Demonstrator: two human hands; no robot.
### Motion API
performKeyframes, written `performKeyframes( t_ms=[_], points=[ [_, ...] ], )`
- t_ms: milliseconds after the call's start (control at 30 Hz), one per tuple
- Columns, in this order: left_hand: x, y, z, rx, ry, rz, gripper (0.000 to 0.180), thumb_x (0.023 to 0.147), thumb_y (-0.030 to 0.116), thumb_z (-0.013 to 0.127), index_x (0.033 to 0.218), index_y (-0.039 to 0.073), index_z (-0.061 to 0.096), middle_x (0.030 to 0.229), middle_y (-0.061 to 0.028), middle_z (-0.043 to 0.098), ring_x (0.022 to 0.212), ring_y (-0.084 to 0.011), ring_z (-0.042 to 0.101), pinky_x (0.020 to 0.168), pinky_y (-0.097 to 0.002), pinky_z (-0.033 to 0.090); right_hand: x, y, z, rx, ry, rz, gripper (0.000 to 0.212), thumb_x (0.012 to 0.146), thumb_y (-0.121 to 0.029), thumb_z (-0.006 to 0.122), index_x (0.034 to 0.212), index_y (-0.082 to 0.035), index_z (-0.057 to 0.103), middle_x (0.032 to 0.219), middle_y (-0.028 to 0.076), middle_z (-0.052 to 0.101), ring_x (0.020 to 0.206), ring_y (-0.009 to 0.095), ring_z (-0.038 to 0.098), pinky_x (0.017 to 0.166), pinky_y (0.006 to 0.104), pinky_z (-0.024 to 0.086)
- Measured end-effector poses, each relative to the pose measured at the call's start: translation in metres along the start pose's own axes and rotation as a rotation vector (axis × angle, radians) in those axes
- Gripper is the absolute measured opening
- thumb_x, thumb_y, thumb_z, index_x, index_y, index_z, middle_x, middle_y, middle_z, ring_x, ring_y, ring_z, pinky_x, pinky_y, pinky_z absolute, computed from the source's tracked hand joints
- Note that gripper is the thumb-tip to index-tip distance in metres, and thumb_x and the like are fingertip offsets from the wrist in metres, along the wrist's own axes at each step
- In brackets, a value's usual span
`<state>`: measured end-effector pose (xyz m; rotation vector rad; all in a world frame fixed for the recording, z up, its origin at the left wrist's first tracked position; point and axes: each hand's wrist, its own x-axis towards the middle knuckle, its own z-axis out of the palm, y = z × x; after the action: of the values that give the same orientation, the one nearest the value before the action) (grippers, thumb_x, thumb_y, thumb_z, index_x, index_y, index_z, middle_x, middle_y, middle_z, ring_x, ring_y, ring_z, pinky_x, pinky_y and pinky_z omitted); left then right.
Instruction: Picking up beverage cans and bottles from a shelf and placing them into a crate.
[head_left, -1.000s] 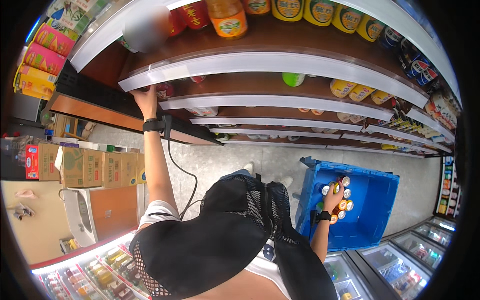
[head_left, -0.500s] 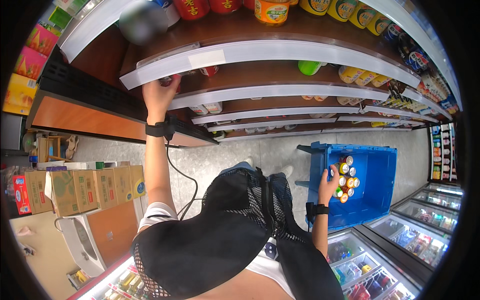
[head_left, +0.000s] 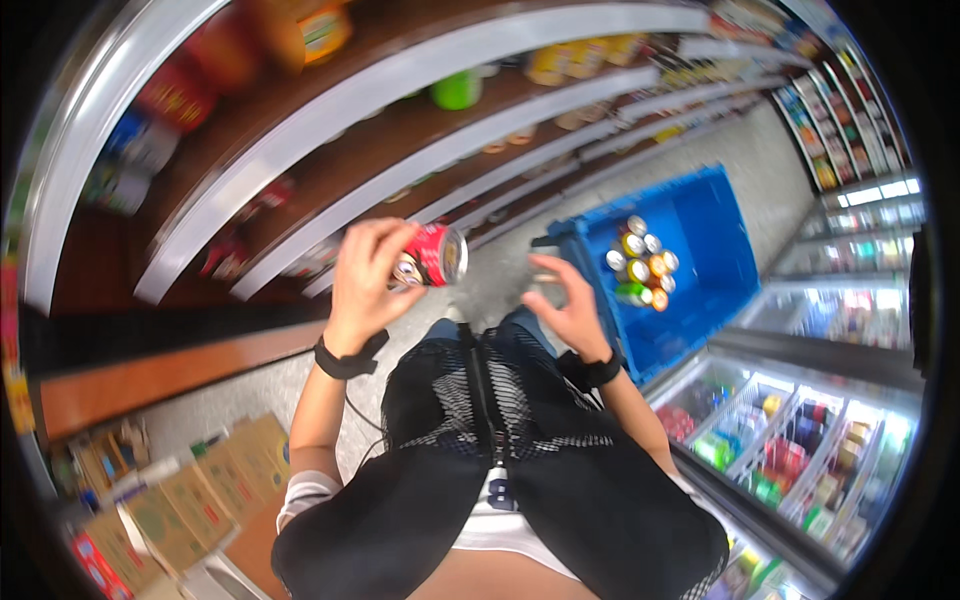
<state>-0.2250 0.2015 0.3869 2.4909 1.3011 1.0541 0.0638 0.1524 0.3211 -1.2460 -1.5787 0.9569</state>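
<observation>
My left hand [head_left: 368,280] grips a red drink can [head_left: 432,255] by its side, fingers wrapped over it. The can lies tilted sideways, its round end toward my right hand. My right hand [head_left: 568,308] is held out with fingers apart and nothing in it, between the can and the blue crate. Inside the blue crate [head_left: 690,325] several cans [head_left: 638,270] with mixed yellow, orange and green colours stand grouped on its left side, tops up. The rest of the crate's floor is bare blue plastic.
Shelves [head_left: 330,100] with white front edges and scattered cans run across the far side. Lit glass-topped chillers [head_left: 770,420] full of drinks line the right. Cardboard boxes [head_left: 190,500] are stacked at lower left. A black cable [head_left: 362,415] hangs by my left arm.
My left hand has come out of the shelf with the red can, now in front of me. My right hand has left the crate and moved left. The whole view has turned.
</observation>
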Motion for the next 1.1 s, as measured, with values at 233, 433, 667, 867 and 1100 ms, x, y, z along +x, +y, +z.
performKeyframes(
  t_ms=[233,433,667,867,1100],
  points=[
    [0.029,0.018,0.071,-0.122,-0.32,0.235,0.071,0.056,0.013,0.08,0.123,0.013,0.057,0.112,-0.007,0.057,0.106,-0.0284,0.055,0.088,-0.0409,0.045,0.001,-0.001,0.012,0.166,-0.02,0.166,0.069,0.074,-0.024,0.083,0.133,-0.004,0.051,0.113,0.012,0.065,0.098,0.018,0.064,0.079,0.03,0.052],
    [0.033,0.026,0.123,-0.216,-0.427,0.294,0.067,0.059,0.013,0.08,0.123,0.011,0.058,0.113,-0.007,0.057,0.107,-0.0271,0.055,0.088,-0.0393,0.044,-0.025,0.021,-0.003,0.198,0.155,0.292,0.063,0.074,-0.017,0.082,0.128,-0.002,0.054,0.107,0.014,0.067,0.092,0.017,0.068,0.082,0.0297,0.055],
    [0.025,0.035,0.15,-0.301,-0.527,0.227,0.052,0.078,0.017,0.074,0.126,0.007,0.056,0.13,-0.0129,0.056,0.118,-0.0323,0.053,0.098,-0.0427,0.043,-0.044,0.059,-0.037,0.037,0.398,0.397,0.059,0.071,-0.02,0.084,0.121,0.0,0.06,0.103,0.015,0.069,0.092,0.019,0.069,0.08,0.0324,0.056],
    [0.002,-0.01,0.109,-0.103,-0.514,0.014,0.03,0.082,0.016,0.069,0.11,0.006,0.062,0.109,-0.0103,0.064,0.101,-0.0316,0.06,0.087,-0.0408,0.047,-0.058,0.162,-0.101,-0.477,0.805,0.645,0.056,0.072,-0.039,0.08,0.114,-0.005,0.063,0.103,0.017,0.068,0.091,0.034,0.068,0.079,0.0417,0.054],
    [-0.032,-0.021,0.043,0.149,-0.537,-0.32,0.022,0.082,0.009,0.068,0.103,0.002,0.064,0.098,-0.0148,0.067,0.093,-0.0351,0.063,0.082,-0.0416,0.049,-0.073,0.263,-0.16,-0.825,0.659,1.169,0.064,0.071,-0.05,0.075,0.122,-0.017,0.059,0.11,0.014,0.067,0.1,0.035,0.065,0.083,0.0468,0.053]
  ],
)
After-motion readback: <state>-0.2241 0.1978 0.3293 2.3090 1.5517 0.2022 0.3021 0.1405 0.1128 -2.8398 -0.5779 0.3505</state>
